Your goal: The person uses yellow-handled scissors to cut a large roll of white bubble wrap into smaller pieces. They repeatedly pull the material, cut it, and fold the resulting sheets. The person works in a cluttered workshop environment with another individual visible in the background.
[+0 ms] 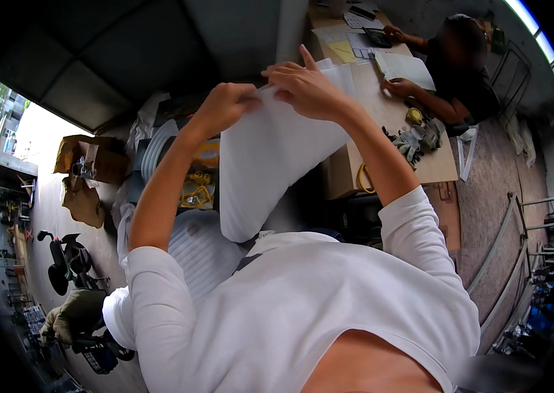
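Note:
A white, translucent plastic sheet or bag [277, 150] hangs from my raised hands, and its lower end narrows toward my lap. My left hand [229, 105] is closed at its upper left edge, with slightly blurred fingertips. Higher and to the right, my right hand [306, 88] pinches the top edge between thumb and bent fingers, one finger sticking up. Whether the piece is a bag or a single sheet, I cannot tell. Behind it to the left, yellow items [197, 190] lie in a dark container.
A co-worker [457, 72] sits at the wooden table [437, 167] with an open notebook [404, 69] and a calculator [378, 38]. Work gloves [421, 139] and a yellow tape measure [414, 116] lie there. White ribbed pieces [201, 249], a cardboard box [103, 160] and a scooter [70, 262] are left.

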`<state>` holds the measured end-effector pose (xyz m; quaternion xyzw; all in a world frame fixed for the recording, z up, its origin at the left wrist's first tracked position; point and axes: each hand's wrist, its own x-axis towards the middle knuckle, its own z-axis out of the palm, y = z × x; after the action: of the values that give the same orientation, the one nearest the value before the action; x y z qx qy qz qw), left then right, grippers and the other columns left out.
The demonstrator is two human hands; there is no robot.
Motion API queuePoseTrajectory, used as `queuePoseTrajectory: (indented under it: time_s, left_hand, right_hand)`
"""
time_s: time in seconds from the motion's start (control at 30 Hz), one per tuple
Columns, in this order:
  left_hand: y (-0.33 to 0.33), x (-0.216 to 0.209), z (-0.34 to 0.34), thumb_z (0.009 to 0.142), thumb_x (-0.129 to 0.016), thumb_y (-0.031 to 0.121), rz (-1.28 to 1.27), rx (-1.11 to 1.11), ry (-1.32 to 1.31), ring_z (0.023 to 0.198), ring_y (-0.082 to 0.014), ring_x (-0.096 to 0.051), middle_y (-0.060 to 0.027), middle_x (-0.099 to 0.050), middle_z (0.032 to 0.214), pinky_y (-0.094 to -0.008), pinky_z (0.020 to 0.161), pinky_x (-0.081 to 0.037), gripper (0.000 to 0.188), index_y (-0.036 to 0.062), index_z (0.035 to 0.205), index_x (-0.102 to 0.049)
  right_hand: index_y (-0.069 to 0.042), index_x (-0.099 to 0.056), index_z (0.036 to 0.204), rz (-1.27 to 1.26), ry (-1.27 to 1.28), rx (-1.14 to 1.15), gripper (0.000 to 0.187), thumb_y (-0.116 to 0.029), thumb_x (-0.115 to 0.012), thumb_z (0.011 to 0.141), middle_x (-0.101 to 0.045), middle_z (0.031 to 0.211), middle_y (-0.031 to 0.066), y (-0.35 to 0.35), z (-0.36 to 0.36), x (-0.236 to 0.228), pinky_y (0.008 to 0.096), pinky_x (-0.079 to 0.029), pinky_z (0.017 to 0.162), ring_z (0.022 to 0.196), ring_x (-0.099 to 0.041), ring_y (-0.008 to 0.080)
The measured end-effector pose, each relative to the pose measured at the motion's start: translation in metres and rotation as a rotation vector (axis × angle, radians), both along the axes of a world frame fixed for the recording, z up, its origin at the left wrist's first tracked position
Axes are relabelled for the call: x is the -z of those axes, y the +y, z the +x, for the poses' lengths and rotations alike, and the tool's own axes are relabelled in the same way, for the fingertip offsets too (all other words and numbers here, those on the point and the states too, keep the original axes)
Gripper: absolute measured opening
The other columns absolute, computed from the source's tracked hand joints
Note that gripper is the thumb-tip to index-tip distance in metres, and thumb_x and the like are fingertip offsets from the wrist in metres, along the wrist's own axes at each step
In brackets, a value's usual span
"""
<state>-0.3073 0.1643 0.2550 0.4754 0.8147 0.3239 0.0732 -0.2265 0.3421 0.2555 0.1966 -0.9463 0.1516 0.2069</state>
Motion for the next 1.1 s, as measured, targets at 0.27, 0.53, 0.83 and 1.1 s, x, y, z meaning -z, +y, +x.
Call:
queuePoseTrajectory:
  time_s: [0.27,0.53,0.83,1.1]
  left_hand:
    - [0.002,-0.011,0.008,0.079,-0.048,0.011,-0.036,-0.116,-0.164,0.052,-0.0144,-0.052,-0.0095,-0.056,0.062,-0.0245,0.054,-0.042,0.017,-0.0010,0.081,-0.060]
    - [-0.008,0.009,-0.027,0.084,-0.044,0.014,0.146,-0.189,-0.219,0.052,-0.0098,-0.046,-0.0060,-0.051,0.059,-0.0232,0.052,-0.038,0.020,0.0018,0.073,-0.057]
    - [-0.199,-0.014,-0.163,0.085,-0.040,0.022,0.087,-0.743,0.535,0.071,-0.0294,-0.058,-0.0134,-0.059,0.076,-0.0341,0.062,-0.043,0.025,0.0042,0.082,-0.057]
    - [-0.116,-0.012,-0.098,0.086,-0.041,0.022,0.037,-0.551,0.585,0.076,-0.0291,-0.059,-0.0108,-0.061,0.079,-0.0355,0.063,-0.045,0.021,0.0075,0.085,-0.056]
  right_hand:
    - [-0.005,-0.054,0.080,-0.210,0.199,-0.139,0.012,-0.006,-0.059,0.069,-0.055,0.079,0.0059,-0.007,-0.022,0.018,0.0339,-0.037,0.077,0.082,-0.051,0.0223]
    - [-0.010,-0.055,0.067,-0.129,0.531,-0.140,0.018,-0.003,-0.065,0.055,-0.045,0.062,-0.0003,-0.017,0.002,0.035,0.0277,-0.033,0.059,0.064,-0.045,0.0159]
    - [-0.004,-0.059,0.092,-0.040,-0.949,-0.127,0.032,-0.023,-0.063,0.067,-0.057,0.097,0.0143,0.062,0.138,0.220,0.0343,-0.039,0.079,0.095,-0.051,0.0271]
    - [0.007,-0.054,0.080,-0.370,-0.639,-0.041,0.014,-0.003,-0.057,0.070,-0.049,0.088,0.0170,0.068,0.073,0.119,0.0362,-0.041,0.069,0.080,-0.050,0.0320]
